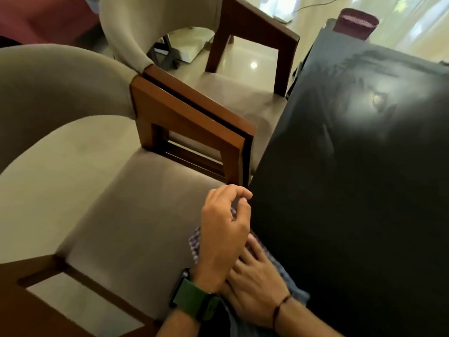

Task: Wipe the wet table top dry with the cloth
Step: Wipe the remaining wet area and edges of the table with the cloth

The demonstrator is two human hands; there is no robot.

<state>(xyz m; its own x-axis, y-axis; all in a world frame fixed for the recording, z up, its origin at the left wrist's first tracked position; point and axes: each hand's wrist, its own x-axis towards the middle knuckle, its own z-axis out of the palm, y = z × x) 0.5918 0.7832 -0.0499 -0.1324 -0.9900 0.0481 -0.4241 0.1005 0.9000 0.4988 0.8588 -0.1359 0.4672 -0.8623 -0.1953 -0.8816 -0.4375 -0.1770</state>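
Both hands, the left hand [224,229] over the right hand [255,283], clutch the checked cloth [195,244] beside the table [352,203], whose streaked top looks largely unwiped.

A single head-worn view — tilted, looking steeply down, close over the near left edge of the glossy black table top [352,190].

Table top [352,190] lies open (chair armrest [194,117] crowds its edge).
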